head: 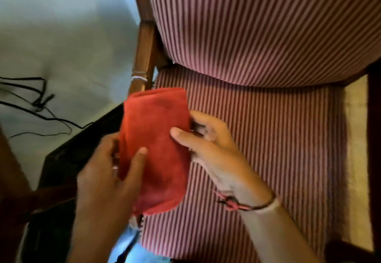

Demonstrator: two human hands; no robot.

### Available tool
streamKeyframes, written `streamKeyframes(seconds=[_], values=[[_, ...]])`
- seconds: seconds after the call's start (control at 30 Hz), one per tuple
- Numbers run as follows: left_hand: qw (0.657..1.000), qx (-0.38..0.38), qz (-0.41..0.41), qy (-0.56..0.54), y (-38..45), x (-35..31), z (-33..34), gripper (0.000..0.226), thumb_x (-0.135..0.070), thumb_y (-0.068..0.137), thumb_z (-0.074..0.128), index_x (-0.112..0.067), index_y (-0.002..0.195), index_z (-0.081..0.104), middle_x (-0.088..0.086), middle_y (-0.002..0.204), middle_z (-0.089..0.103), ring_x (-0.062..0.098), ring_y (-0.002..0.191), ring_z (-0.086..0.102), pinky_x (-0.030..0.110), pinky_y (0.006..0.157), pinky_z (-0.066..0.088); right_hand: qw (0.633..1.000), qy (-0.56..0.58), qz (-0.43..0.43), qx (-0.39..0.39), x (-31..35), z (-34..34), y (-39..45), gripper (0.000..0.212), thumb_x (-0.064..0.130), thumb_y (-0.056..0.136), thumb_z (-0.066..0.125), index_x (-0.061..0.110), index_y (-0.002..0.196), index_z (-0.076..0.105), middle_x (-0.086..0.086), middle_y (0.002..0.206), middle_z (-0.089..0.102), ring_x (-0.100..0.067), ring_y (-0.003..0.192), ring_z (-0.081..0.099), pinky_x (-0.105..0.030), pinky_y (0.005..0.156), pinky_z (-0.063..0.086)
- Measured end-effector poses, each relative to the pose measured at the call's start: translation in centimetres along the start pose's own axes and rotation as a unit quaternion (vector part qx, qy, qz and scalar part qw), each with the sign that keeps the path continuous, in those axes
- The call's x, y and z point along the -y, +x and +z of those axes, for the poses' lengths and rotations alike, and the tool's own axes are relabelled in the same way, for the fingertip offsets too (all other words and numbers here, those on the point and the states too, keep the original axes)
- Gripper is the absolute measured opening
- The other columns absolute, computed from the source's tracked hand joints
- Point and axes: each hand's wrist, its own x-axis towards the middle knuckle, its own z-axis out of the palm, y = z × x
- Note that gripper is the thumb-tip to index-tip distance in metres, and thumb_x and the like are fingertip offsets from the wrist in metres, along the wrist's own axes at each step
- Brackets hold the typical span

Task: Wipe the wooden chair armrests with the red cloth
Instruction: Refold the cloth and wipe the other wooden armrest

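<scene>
A folded red cloth (156, 145) is held between both hands over the left side of the chair. My left hand (107, 172) grips its left edge with the thumb on top. My right hand (210, 145) holds its right edge, thumb pressed on the cloth. The left wooden armrest (144, 54) runs from the backrest down toward the cloth, which hides its near part. The right wooden armrest (374, 139) shows as a dark strip at the frame's right edge.
The chair has a red-and-white striped seat (268, 159) and backrest (257, 26). Black cables (39, 102) lie on the pale floor at left. A dark piece of furniture (68, 159) stands just left of the chair.
</scene>
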Motion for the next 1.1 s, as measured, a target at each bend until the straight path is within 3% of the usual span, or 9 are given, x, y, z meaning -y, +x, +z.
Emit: streamKeyframes(seconds=[0.07, 0.13, 0.23, 0.3, 0.37, 0.4, 0.5, 0.87, 1.1], values=[[0.998, -0.032, -0.006, 0.061, 2.5, 3.4, -0.7, 0.041, -0.029, 0.09, 0.067, -0.016, 0.127, 0.056, -0.004, 0.104, 0.068, 0.03, 0.095, 0.066, 0.046, 0.085, 0.053, 1.0, -0.018, 0.024, 0.009, -1.9, 3.6, 3.1, 0.029, 0.0, 0.097, 0.062, 0.002, 0.126, 0.067, -0.015, 0.112, 0.076, -0.029, 0.112, 0.072, -0.039, 0.091, 0.063], [0.989, 0.0, -0.04, 0.139, 4.2, 5.7, 0.3, 0.052, -0.025, 0.095, 0.06, -0.005, 0.141, 0.046, 0.021, 0.132, 0.059, 0.042, 0.119, 0.057, 0.056, 0.101, 0.047, 0.997, -0.033, 0.062, 0.017, -4.3, 5.2, 5.4, 0.034, 0.003, 0.1, 0.06, 0.003, 0.134, 0.061, -0.004, 0.101, 0.072, -0.025, 0.107, 0.067, -0.024, 0.078, 0.062], [0.973, 0.048, -0.021, 0.226, 4.4, 7.8, 1.8, 0.062, -0.029, 0.103, 0.043, -0.005, 0.157, 0.025, 0.027, 0.161, 0.027, 0.044, 0.148, 0.031, 0.058, 0.121, 0.03, 0.985, -0.164, 0.028, -0.035, -8.4, 3.4, 7.2, 0.05, 0.02, 0.104, 0.059, 0.008, 0.15, 0.046, -0.016, 0.137, 0.065, -0.021, 0.125, 0.062, -0.011, 0.091, 0.054], [0.967, 0.024, 0.08, 0.242, 4.0, 8.3, 2.4, 0.059, -0.03, 0.107, 0.034, -0.009, 0.16, 0.02, 0.025, 0.166, 0.018, 0.043, 0.153, 0.024, 0.055, 0.122, 0.023, 0.901, -0.411, -0.065, -0.122, -11.2, -0.6, 7.7, 0.053, 0.032, 0.107, 0.051, 0.011, 0.155, 0.042, -0.014, 0.156, 0.05, -0.024, 0.144, 0.048, -0.021, 0.114, 0.044], [0.955, 0.029, 0.15, 0.253, 4.1, 8.8, 3.4, 0.06, -0.033, 0.107, 0.03, -0.007, 0.16, 0.02, 0.026, 0.167, 0.018, 0.043, 0.153, 0.025, 0.055, 0.122, 0.027, 0.746, -0.641, -0.097, -0.153, -14.3, -5.1, 7.7, 0.059, 0.038, 0.109, 0.044, 0.011, 0.159, 0.033, -0.017, 0.168, 0.031, -0.031, 0.157, 0.028, -0.045, 0.128, 0.03], [0.952, 0.047, 0.162, 0.257, 4.4, 8.9, 4.0, 0.062, -0.034, 0.106, 0.028, -0.006, 0.16, 0.019, 0.026, 0.168, 0.017, 0.043, 0.154, 0.024, 0.058, 0.121, 0.03, 0.693, -0.702, -0.092, -0.134, -15.6, -6.8, 7.8, 0.063, 0.041, 0.109, 0.041, 0.011, 0.162, 0.027, -0.019, 0.171, 0.021, -0.033, 0.16, 0.019, -0.051, 0.129, 0.025], [0.936, 0.073, 0.178, 0.294, 5.5, 9.5, 5.9, 0.064, -0.031, 0.106, 0.031, -0.003, 0.161, 0.014, 0.025, 0.169, 0.012, 0.04, 0.156, 0.017, 0.058, 0.122, 0.033, 0.609, -0.781, -0.099, -0.095, -18.8, -10.0, 8.2, 0.071, 0.051, 0.108, 0.03, 0.011, 0.164, 0.015, -0.017, 0.173, 0.009, -0.03, 0.162, 0.007, -0.052, 0.131, 0.018], [0.932, 0.032, 0.245, 0.265, 14.7, 4.7, 8.2, 0.058, -0.027, 0.11, 0.03, -0.005, 0.161, 0.014, 0.022, 0.17, 0.012, 0.036, 0.159, 0.011, 0.055, 0.128, 0.022, 0.583, -0.791, -0.141, -0.123, -20.4, -10.6, 9.1, 0.071, 0.054, 0.106, 0.029, 0.013, 0.164, 0.019, -0.017, 0.172, 0.016, -0.03, 0.161, 0.013, -0.049, 0.132, 0.016], [0.9, 0.11, 0.261, 0.33, 3.2, 12.7, 5.3, 0.063, -0.039, 0.107, 0.023, -0.004, 0.159, 0.019, 0.022, 0.169, 0.012, 0.031, 0.159, 0.001, 0.064, 0.12, 0.027, 0.58, -0.787, -0.152, -0.146, -20.9, -11.2, 9.3, 0.073, 0.054, 0.105, 0.036, 0.014, 0.163, 0.02, -0.016, 0.172, 0.017, -0.029, 0.161, 0.015, -0.05, 0.131, 0.019]])
